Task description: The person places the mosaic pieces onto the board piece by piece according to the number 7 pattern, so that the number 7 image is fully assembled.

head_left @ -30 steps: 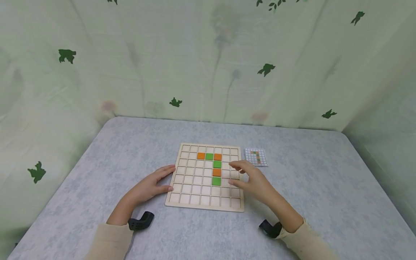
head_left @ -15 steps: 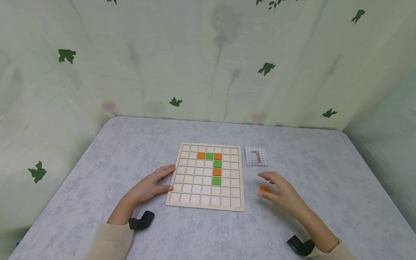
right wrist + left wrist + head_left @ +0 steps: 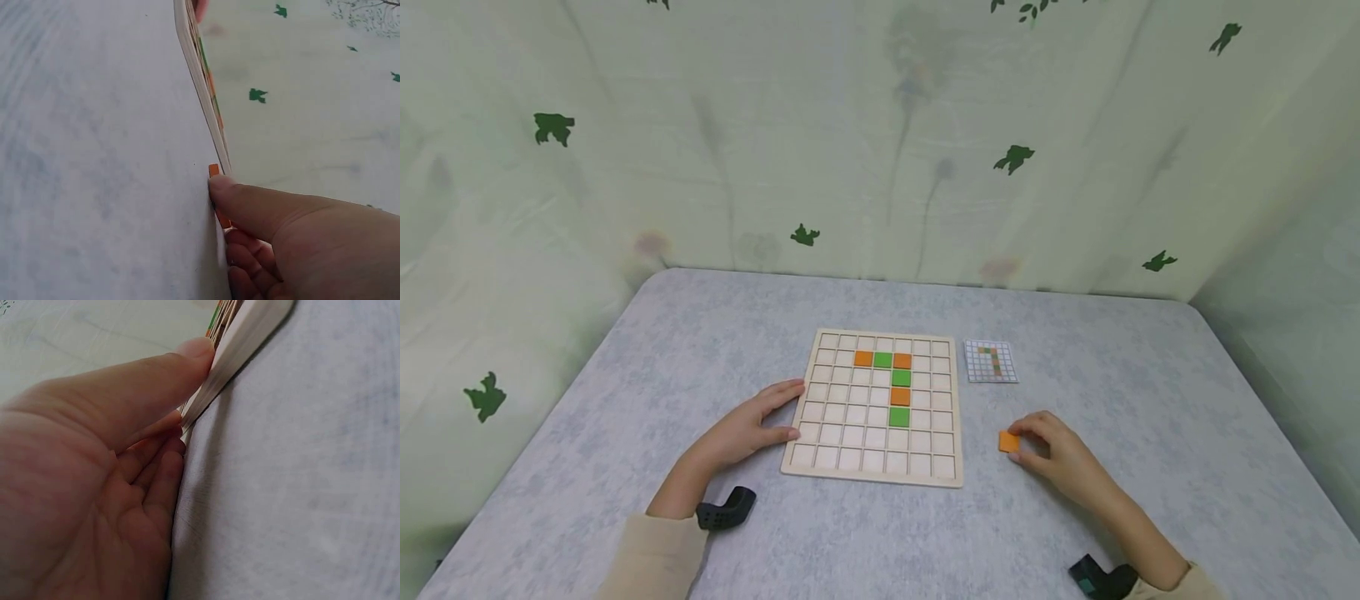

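A wooden grid board lies on the grey table, with several orange and green tiles set in it like a hooked line. My left hand rests against the board's left edge; in the left wrist view the left hand has its thumb straight and pressing that board edge. To the right of the board, my right hand pinches a loose orange tile on the table. In the right wrist view the thumb lies on the orange tile, with the curled fingers under it.
A small pattern card lies just right of the board's far corner. Pale green curtains with leaf prints close in the table at the back and on both sides. The grey tabletop stretches wide to the right.
My right hand left the board's right side and moved out to the right. It came down on the loose orange tile and now pinches it. The left hand stayed put.
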The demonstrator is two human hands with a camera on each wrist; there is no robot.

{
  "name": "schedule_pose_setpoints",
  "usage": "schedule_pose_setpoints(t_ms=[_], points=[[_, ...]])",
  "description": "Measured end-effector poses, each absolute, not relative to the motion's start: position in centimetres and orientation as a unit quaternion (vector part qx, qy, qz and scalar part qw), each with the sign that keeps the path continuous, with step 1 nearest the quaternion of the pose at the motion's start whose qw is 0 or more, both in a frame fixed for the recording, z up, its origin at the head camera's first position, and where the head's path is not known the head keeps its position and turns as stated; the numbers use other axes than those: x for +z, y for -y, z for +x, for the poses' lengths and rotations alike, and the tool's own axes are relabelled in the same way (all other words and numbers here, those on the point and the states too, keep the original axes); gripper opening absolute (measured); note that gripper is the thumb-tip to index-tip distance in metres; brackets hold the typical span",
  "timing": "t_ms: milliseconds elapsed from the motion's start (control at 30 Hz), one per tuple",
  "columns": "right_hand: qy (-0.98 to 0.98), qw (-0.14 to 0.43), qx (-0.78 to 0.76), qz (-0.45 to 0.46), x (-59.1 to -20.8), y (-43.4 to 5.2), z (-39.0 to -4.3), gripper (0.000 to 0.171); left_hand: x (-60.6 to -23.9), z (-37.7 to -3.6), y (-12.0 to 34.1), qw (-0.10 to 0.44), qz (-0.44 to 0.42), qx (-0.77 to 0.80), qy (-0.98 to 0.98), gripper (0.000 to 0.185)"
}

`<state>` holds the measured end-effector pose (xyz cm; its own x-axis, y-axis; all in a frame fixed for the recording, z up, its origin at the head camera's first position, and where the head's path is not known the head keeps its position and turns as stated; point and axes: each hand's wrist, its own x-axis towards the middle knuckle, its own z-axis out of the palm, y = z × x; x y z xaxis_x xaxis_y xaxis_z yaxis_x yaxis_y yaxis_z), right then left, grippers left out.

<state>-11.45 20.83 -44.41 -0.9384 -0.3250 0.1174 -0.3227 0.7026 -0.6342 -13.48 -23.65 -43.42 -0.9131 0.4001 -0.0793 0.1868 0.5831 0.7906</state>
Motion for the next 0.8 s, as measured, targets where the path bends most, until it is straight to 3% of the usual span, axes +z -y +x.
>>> schedule_pose_setpoints(t_ms=[233,533,800], points=[[-0.925,0.002,-0.334,-0.179,-43.6,-20.1,-11.6,0.024,-43.4,-13.5,23.7,0.125,0.172,0.424,-0.881,0.071],[-0.888,-0.052,-0.380,-0.254,-40.6,-16.9,-11.9,0.030,-43.4,-13.5,23.7,0.126,0.167,0.429,-0.879,0.071],[-0.855,-0.040,-0.427,-0.292,-40.9,-12.9,-12.6,0.029,-43.5,-13.6,23.7,0.125,0.168,0.425,-0.881,0.071]])
